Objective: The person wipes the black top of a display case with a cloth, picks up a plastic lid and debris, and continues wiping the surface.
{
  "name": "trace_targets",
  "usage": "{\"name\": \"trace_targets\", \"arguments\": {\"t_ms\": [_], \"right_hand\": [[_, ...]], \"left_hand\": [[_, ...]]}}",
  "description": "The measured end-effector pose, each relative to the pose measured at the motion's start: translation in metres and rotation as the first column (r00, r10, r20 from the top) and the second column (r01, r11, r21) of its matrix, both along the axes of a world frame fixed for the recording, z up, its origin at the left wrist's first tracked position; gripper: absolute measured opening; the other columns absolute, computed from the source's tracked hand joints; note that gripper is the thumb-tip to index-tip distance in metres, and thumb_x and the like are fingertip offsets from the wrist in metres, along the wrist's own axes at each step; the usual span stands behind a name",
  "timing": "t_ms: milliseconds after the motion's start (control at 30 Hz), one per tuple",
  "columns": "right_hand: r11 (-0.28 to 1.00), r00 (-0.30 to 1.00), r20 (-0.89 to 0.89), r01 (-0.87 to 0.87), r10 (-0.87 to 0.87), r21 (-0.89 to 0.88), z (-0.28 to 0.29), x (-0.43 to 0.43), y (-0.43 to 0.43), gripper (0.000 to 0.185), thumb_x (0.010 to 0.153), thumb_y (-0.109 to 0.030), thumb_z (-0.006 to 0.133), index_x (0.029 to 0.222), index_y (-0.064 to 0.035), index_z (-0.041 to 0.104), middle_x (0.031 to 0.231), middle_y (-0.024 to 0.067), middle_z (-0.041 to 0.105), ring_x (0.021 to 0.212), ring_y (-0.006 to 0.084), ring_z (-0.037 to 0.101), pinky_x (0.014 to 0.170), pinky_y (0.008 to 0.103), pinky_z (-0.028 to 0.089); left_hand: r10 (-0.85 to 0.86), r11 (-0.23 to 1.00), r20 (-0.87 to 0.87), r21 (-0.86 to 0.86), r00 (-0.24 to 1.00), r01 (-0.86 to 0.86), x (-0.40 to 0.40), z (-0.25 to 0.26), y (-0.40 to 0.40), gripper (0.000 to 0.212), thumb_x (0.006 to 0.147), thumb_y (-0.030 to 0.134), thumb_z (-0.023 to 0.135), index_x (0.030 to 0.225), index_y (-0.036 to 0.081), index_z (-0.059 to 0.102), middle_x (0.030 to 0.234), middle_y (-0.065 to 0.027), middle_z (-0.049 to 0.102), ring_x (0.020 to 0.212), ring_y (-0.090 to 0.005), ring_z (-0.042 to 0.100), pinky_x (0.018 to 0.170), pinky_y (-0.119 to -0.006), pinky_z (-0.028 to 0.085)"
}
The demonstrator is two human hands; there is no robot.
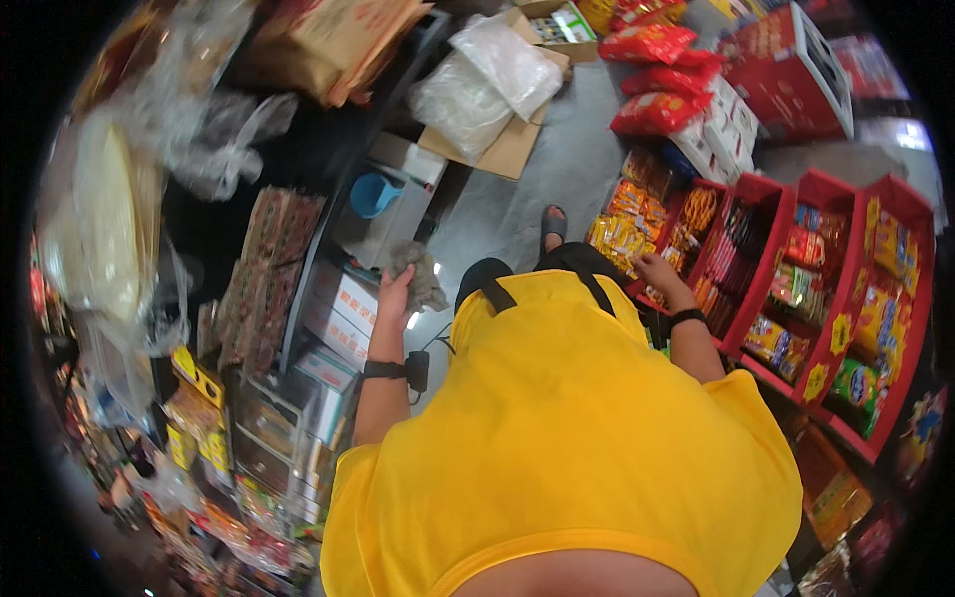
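My left hand (395,291) is closed around a crumpled grey cloth (419,280), held out at my left side near open shelving under a dark counter. Over the near edge of a red tiered snack rack (776,261) hangs my right hand (658,272), bent at the fingers. Closest to it are yellow snack packets (619,239); whether the fingertips touch them cannot be made out. Orange packets (636,203) lie just beyond. Both wrists wear dark bands, and the left band carries a small black box (417,371).
A blue plastic dipper (373,195) and white printed cartons (339,302) occupy the left shelves. Clear plastic packs (492,86) rest on flattened cardboard (507,149) ahead. Red bags (660,112) lie over white boxes (720,127). Between these sides runs a grey floor (537,142).
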State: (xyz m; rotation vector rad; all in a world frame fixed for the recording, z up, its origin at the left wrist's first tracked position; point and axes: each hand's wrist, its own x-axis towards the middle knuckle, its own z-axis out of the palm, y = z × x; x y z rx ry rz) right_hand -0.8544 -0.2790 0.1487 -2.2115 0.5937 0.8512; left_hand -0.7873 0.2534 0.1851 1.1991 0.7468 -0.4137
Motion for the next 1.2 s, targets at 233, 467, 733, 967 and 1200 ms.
{"name": "trace_targets", "arguments": {"t_ms": [233, 467, 733, 967, 1200], "right_hand": [[0.946, 0.962, 0.214, -0.222, 0.172, 0.236, 0.07, 0.107, -0.012, 0.043, 0.088, -0.042, 0.058, 0.105, -0.0026, 0.059, 0.093, 0.0161, 0.064, 0.086, 0.0266, 0.061, 0.075, 0.0368, 0.047], [0.708, 0.963, 0.214, -0.037, -0.163, 0.705, 0.095, 0.16, -0.069, 0.049, 0.085, -0.03, 0.069, 0.124, -0.0065, 0.051, 0.106, 0.0067, 0.061, 0.092, 0.0149, 0.058, 0.078, 0.028, 0.047], [0.751, 0.892, 0.157, 0.249, -0.424, 0.612, 0.056, 0.143, -0.155, 0.045, 0.086, -0.028, 0.068, 0.119, -0.0003, 0.054, 0.111, 0.0099, 0.062, 0.097, 0.02, 0.06, 0.084, 0.0346, 0.047], [0.756, 0.81, 0.055, 0.518, -0.584, 0.401, 0.04, 0.125, -0.218, 0.042, 0.086, -0.024, 0.068, 0.117, 0.0005, 0.056, 0.109, 0.0071, 0.062, 0.097, 0.0177, 0.058, 0.086, 0.0325, 0.045], [0.772, 0.788, 0.017, 0.599, -0.616, 0.211, 0.045, 0.168, -0.248, 0.038, 0.087, -0.015, 0.066, 0.119, 0.0006, 0.055, 0.108, 0.0038, 0.062, 0.095, 0.0136, 0.057, 0.085, 0.0292, 0.044]], "left_hand": [[-0.486, 0.874, 0.22, 0.108, 0.846, 0.474, 0.118, 0.053, -0.19, 0.045, 0.086, 0.013, 0.063, 0.126, 0.003, 0.047, 0.114, -0.0081, 0.058, 0.104, -0.0183, 0.055, 0.09, -0.032, 0.045], [-0.812, 0.529, 0.347, 0.102, 0.469, 0.842, 0.179, 0.088, -0.397, 0.057, 0.086, 0.027, 0.065, 0.134, 0.007, 0.04, 0.115, -0.0103, 0.055, 0.108, -0.0187, 0.051, 0.091, -0.031, 0.044], [-0.942, 0.314, 0.166, 0.134, 0.291, 0.94, 0.234, 0.059, -0.473, 0.068, 0.086, 0.036, 0.062, 0.142, 0.016, 0.03, 0.12, -0.0104, 0.045, 0.112, -0.0237, 0.045, 0.094, -0.039, 0.04], [-0.382, 0.908, -0.295, 0.058, 0.876, 0.416, 0.376, -0.085, -0.373, 0.05, 0.088, 0.03, 0.057, 0.132, 0.012, 0.039, 0.116, -0.0104, 0.05, 0.099, -0.0279, 0.052, 0.081, -0.045, 0.05], [0.002, 0.925, -0.445, 0.34, 0.896, 0.167, 0.493, -0.207, -0.299, 0.063, 0.082, 0.039, 0.064, 0.134, 0.01, 0.041, 0.132, -0.015, 0.04, 0.111, -0.0357, 0.043, 0.083, -0.052, 0.044]]}}
